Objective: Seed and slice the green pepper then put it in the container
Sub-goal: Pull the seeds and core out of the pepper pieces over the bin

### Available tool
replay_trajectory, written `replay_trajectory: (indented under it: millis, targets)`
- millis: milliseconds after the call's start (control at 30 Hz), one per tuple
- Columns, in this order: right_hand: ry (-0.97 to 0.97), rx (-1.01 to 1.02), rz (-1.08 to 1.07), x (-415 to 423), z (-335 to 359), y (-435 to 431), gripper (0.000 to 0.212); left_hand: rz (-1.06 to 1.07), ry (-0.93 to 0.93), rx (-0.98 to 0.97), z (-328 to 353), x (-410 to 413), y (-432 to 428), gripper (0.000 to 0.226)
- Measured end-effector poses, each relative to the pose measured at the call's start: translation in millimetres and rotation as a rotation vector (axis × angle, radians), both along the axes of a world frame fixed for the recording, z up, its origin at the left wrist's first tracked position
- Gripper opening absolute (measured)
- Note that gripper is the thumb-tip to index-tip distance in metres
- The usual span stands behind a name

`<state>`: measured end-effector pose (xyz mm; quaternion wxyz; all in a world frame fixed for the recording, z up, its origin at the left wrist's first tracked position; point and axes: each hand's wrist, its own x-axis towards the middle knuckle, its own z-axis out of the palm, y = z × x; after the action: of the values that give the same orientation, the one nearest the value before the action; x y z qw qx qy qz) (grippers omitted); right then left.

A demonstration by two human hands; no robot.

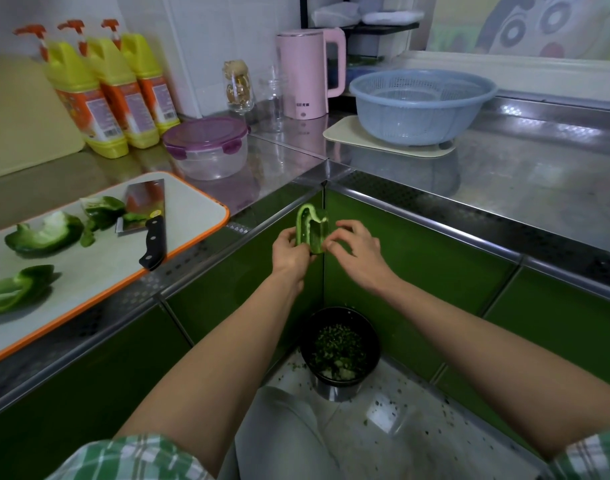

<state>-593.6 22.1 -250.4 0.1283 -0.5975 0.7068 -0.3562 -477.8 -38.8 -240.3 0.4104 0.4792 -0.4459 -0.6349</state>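
1. Our left hand grips a curved pepper piece from its left side. It holds the piece upright in the air in front of the green cabinet corner, off the tabletop.
2. Our right hand has its fingers curled, with thumb and forefinger pinching the right edge of the same piece.
3. Below both hands, a black bin stands on the floor with green scraps inside.
4. To the left, an orange-rimmed cutting board lies on the tabletop. It carries three more pepper chunks and a cleaver, whose blade lies over part of one chunk.
5. The container is clear with its purple lid on. It sits just beyond the board's far corner, well apart from the held piece.
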Motion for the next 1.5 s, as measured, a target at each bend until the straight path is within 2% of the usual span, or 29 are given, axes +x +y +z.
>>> replay_trajectory:
  millis: [133, 233, 300, 367, 400, 500, 567, 700, 833, 967, 1067, 1133, 1233, 1333, 1433, 1500]
  targets:
    - [-0.009, 0.058, 0.004, -2.2, -3.1, -2.1, 0.022, -0.023, -0.015, 0.001, -5.9, -0.3, -4.0, 0.039]
    - [-0.199, -0.038, -0.050, -2.9, -4.6, -7.4, 0.016, -0.047, -0.039, 0.004, -7.6, 1.1, -6.7, 0.039]
    - [-0.376, -0.064, -0.030, -4.4, -1.8, -11.1, 0.043, -0.083, -0.047, 0.009, -6.4, 3.2, -6.3, 0.036]
    - [-0.419, -0.036, 0.028, -7.1, -0.8, -13.1, 0.061, -0.133, -0.051, 0.014, -6.0, 5.2, -5.1, 0.032]
    - [-0.390, -0.035, 0.051, -8.3, -0.4, -13.4, 0.058, -0.154, -0.056, 0.019, -6.3, 6.0, -4.7, 0.030]
    - [-0.349, -0.110, 0.010, -11.2, -3.0, -15.3, 0.033, -0.180, -0.091, 0.014, -8.4, 5.9, -2.6, 0.025]
    - [-0.345, -0.142, -0.035, -11.0, -2.9, -15.5, 0.027, -0.165, -0.125, -0.009, -9.9, 3.9, -2.2, 0.024]
    - [-0.357, -0.160, -0.121, -13.6, -2.4, -16.2, 0.024, -0.239, -0.207, -0.073, -10.6, 0.1, -3.4, 0.015]
    - [-0.398, -0.157, -0.300, -21.9, -6.9, -18.3, 0.024, -0.385, -0.407, -0.128, -12.4, 4.1, -2.1, 0.031]
    - [-0.446, -0.039, -0.311, -33.9, -4.9, -17.0, 0.024, -0.312, -0.513, -0.158, -23.4, 13.2, -10.0, 0.026]
    - [-0.516, 0.075, -0.195, -34.4, -2.7, -14.1, 0.025, -0.223, -0.481, -0.202, -18.8, 11.6, -13.6, 0.030]
    - [-0.577, 0.124, -0.144, -31.6, -2.9, -13.2, 0.024, -0.210, -0.420, -0.242, -11.9, 6.9, -12.5, 0.023]
    - [-0.651, 0.163, -0.127, -26.4, 0.9, -11.5, 0.025, -0.324, -0.158, -0.129, -2.8, 2.0, -7.5, 0.024]
    - [-0.660, 0.198, -0.113, -25.0, 1.6, -10.2, 0.031, -0.394, -0.098, -0.084, -4.9, 0.8, -7.2, 0.028]
    - [-0.609, 0.149, -0.133, -26.2, -0.5, -8.6, 0.029, -0.342, -0.030, -0.026, -8.3, 2.8, -8.6, 0.025]
    - [-0.480, -0.014, -0.098, -25.4, -0.1, -5.7, 0.019, -0.280, -0.019, 0.004, -10.6, 4.3, -10.8, 0.024]
